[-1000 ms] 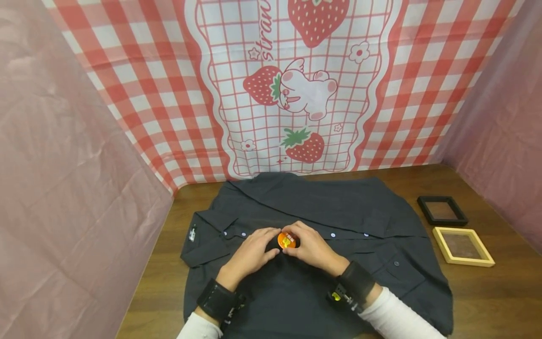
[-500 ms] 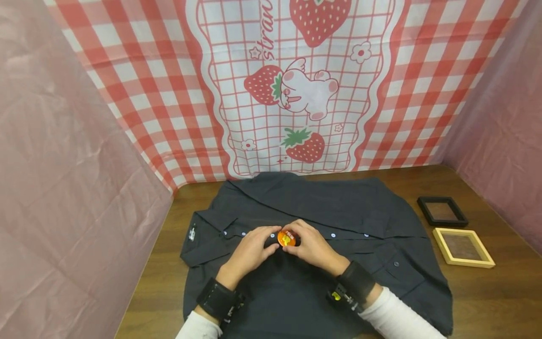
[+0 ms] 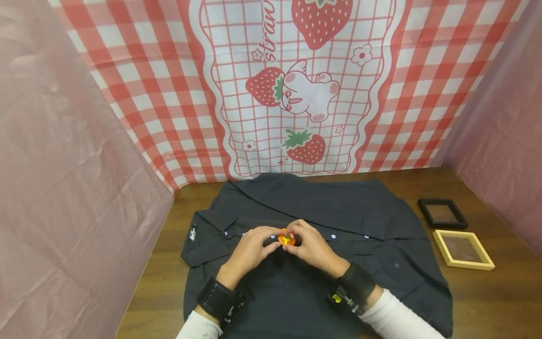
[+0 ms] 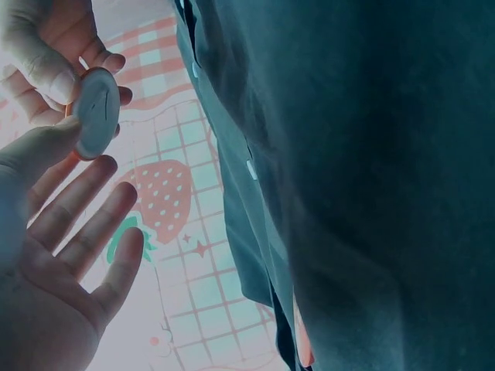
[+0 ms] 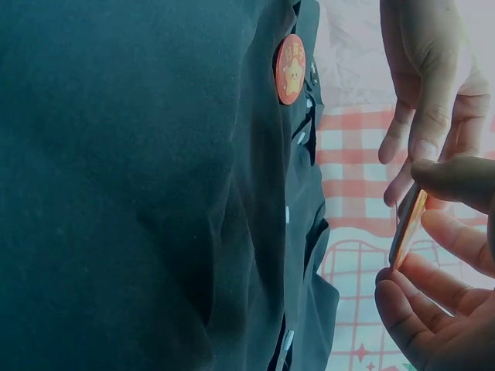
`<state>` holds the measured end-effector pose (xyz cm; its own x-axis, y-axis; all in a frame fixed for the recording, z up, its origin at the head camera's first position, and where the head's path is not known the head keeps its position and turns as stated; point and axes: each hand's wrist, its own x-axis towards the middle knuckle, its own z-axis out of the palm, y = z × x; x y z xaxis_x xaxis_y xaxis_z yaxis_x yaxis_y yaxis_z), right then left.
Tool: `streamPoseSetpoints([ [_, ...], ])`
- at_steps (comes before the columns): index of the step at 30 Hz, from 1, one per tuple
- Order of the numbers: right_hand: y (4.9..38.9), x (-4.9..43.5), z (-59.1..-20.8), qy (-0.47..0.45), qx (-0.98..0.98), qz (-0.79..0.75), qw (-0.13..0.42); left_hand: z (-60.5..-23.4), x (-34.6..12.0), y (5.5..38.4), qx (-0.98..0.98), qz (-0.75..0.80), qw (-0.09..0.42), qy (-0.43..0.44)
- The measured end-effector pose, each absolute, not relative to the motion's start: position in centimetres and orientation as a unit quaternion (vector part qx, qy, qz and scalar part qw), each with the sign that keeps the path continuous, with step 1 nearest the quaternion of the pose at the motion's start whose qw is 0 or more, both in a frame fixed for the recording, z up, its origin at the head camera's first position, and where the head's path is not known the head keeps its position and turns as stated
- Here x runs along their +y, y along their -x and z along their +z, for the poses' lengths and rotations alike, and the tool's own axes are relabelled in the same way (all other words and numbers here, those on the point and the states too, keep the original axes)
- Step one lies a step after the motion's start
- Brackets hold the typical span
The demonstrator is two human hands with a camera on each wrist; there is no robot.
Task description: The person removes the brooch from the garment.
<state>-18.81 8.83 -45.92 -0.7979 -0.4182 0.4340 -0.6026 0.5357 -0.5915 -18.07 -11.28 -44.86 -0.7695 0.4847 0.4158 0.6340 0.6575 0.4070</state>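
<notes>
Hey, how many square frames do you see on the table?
2. Both are on the right side of the wooden table: the black frame farther back, the pale yellow frame nearer. Any under the dark shirt would be hidden.

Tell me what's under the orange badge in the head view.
The dark shirt shows around the orange badge, which the left hand and right hand hold; the patch directly beneath is covered.

Strawberry-print cloth behind a table, probably wooden
</notes>
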Motion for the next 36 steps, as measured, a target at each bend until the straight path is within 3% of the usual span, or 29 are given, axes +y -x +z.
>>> streamPoseSetpoints([
  [28,18.46,8.68,-46.01,-0.301,-0.833,0.441,0.143,-45.3,-11.29,17.97,-0.886,-0.314,0.193,0.28],
  [36,18.56,9.0,-46.03,-0.326,-0.809,0.454,0.182,-45.19,-11.16,18.08,-0.879,-0.334,0.206,0.269],
])
